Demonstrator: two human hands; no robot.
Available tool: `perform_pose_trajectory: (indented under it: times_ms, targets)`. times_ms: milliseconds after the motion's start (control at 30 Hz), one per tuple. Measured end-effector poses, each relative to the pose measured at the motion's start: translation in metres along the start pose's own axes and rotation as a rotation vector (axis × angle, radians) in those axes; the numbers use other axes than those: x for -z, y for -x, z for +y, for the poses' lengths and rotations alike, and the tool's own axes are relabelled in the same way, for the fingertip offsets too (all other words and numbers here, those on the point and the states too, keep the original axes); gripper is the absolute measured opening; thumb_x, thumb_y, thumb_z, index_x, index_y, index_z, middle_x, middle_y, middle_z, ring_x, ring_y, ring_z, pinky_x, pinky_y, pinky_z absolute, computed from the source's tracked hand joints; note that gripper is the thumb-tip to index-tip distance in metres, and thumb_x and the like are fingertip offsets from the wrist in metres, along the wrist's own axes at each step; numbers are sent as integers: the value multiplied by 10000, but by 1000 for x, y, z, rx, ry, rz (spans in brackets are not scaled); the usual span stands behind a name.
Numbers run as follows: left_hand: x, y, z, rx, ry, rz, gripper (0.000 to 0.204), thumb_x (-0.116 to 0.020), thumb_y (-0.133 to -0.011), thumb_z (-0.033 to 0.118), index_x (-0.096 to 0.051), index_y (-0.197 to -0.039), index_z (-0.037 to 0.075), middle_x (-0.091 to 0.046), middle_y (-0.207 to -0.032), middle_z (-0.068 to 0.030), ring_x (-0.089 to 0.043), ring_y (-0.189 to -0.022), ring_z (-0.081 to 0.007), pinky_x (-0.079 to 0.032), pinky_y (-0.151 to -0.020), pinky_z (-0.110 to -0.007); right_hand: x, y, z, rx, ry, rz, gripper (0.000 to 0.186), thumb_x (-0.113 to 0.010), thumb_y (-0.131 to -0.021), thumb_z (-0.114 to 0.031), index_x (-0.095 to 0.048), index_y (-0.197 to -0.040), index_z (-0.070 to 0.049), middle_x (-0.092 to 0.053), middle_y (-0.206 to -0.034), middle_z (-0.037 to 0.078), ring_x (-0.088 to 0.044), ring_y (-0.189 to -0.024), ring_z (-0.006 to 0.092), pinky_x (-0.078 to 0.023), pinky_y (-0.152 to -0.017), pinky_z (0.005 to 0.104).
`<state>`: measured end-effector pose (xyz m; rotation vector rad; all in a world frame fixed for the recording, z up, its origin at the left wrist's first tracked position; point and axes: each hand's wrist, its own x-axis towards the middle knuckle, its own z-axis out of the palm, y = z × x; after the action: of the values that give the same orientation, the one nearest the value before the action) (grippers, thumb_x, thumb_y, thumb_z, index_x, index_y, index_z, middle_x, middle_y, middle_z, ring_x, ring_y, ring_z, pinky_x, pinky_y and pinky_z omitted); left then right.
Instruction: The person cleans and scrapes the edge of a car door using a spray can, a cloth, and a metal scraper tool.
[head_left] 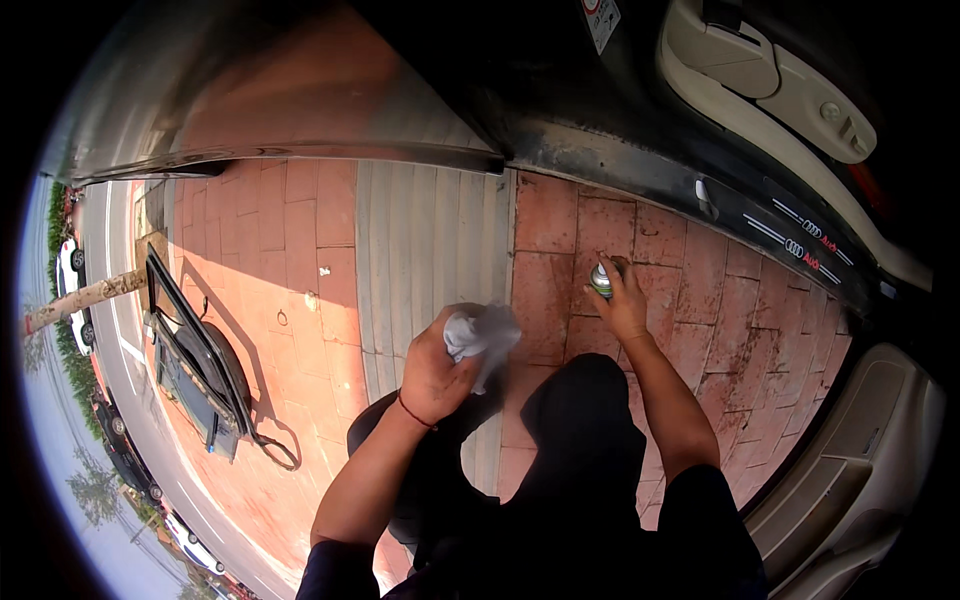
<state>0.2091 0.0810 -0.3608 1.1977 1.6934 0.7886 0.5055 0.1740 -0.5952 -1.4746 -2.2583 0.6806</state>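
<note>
My left hand (434, 372) is closed around a crumpled white cloth (462, 336), held above my knees. A greyish part at the cloth's right side is smeared, and I cannot make out its edges. Off to the right, my right hand (627, 306) grips a spray can (601, 281) with a silvery top and a green body. The can is seen from above, over the red paving, and the fingers hide part of it. My hands are well apart. Beyond them runs the dark door sill (600, 150) of a car.
An open car door (840, 490) stands at the right, below a beige seat (765, 75). Another dark car panel (300, 100) reaches across the upper left. A removed door frame (205, 345) leans by a tree trunk (85, 300). Red paving (300, 220) and a ribbed grey strip (430, 250) lie below.
</note>
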Motion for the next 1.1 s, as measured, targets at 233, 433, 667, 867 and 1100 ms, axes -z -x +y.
perform_pose_trajectory:
  times_ms: [233, 433, 667, 867, 1100]
  targets:
    - [7, 12, 2, -61, 54, 177, 327, -598, -883, 54, -603, -1203, -12, -660, -1063, -90, -627, -981, -153, -495, -884, -270, -31, 7, 56, -177, -4, 65, 855, -827, -787, -238, -391, -1512, -113, -495, -1452, 186, -539, -1263, 402, -485, -1007, 463]
    - [14, 28, 4, 5, 453, 454, 330, -603, -907, 89, -613, -1217, -24, -669, -1066, -72, -622, -994, -153, -503, -878, -301, -27, 6, 69, -293, -49, 27, 833, -808, -785, -150, -381, -1497, -77, -490, -1466, 182, -508, -1307, 403, -457, -1059, 442]
    - [9, 27, 68, -73, 955, 255, 370, -598, -945, 153, -571, -1273, -18, -656, -1155, -131, -643, -1081, -225, -518, -939, -352, 14, 4, 24, -210, -370, 138, 668, -775, -875, -216, -456, -1426, -14, -487, -1428, 229, -534, -1277, 369, -457, -1052, 452]
    - [-13, 13, 90, -196, 886, 97, 467, -614, -972, 256, -525, -1346, -9, -628, -1230, -131, -618, -1149, -231, -492, -1008, -362, 151, 29, -177, 128, -1271, -381, 588, -712, -953, -267, -465, -1399, 28, -616, -1246, 179, -627, -1142, 271, -507, -971, 403]
    - [6, -5, 116, -167, 383, 413, 379, -716, -945, 255, -617, -1217, 10, -669, -1066, -25, -628, -866, -135, -523, -778, -309, 166, 28, -198, -146, -1496, -438, 571, -630, -970, -165, -398, -1463, 5, -591, -921, 66, -584, -685, 120, -496, -566, 259]
